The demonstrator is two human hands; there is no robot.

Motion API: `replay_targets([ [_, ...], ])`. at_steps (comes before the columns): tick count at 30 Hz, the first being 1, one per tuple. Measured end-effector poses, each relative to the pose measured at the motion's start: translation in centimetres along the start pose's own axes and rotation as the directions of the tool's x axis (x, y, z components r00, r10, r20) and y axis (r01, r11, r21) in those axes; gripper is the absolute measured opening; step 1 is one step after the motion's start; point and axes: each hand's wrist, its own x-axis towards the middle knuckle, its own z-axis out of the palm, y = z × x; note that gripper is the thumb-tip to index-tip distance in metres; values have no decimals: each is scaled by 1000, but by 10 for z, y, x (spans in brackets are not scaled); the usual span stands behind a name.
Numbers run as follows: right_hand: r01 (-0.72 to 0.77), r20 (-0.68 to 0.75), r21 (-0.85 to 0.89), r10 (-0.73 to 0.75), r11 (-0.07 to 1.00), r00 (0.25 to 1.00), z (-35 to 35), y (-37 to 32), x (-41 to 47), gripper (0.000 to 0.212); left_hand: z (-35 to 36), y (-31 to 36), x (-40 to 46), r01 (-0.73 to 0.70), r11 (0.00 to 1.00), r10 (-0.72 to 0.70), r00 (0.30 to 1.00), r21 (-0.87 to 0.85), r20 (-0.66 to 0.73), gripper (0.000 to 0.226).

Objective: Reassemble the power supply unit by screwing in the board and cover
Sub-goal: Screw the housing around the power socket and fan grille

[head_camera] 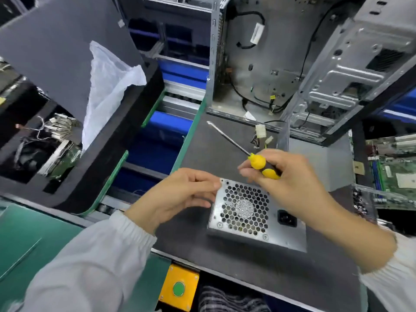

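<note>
The power supply unit (252, 219), a silver metal box with a honeycomb fan grille and a black socket, stands on the dark mat (225, 262). My right hand (286, 179) grips a screwdriver (258, 162) by its yellow-and-black handle above the box's far edge; the shaft points up and to the left, away from the box. My left hand (180, 194) hovers at the box's left upper corner, fingers loosely bent towards the corner hole. I cannot tell whether they pinch a screw. The unit's cable plugs (261, 131) lie behind it.
An open computer case (292, 64) stands at the back of the mat. A black foam tray (74, 131) with a white plastic bag sits to the left. Circuit boards (391, 167) lie at the right. A yellow box with a green button (179, 288) is at the near edge.
</note>
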Motion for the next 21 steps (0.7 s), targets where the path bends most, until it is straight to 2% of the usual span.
replay_targets([
  [3, 96, 30, -110, -93, 989, 995, 22, -1, 5, 7, 3, -5, 4, 4, 990, -8, 999, -138, -31, 31],
  [8, 106, -50, -93, -111, 990, 993, 37, 10, 3, 9, 10, -9, 5, 44, 954, -46, 999, -297, -1, 17],
  [11, 107, -118, -150, -125, 983, 985, 40, 13, 1, 21, 12, -10, 6, 85, 940, -92, 996, -331, -6, 22],
  [16, 129, -124, -156, -149, 979, 981, 36, 14, -2, 22, 11, -10, 8, 138, 923, -148, 989, -360, -1, 27],
  [21, 265, -71, -297, -298, 917, 952, 34, 13, -4, 29, 8, -11, 12, 157, 917, -158, 987, -366, 28, 28],
])
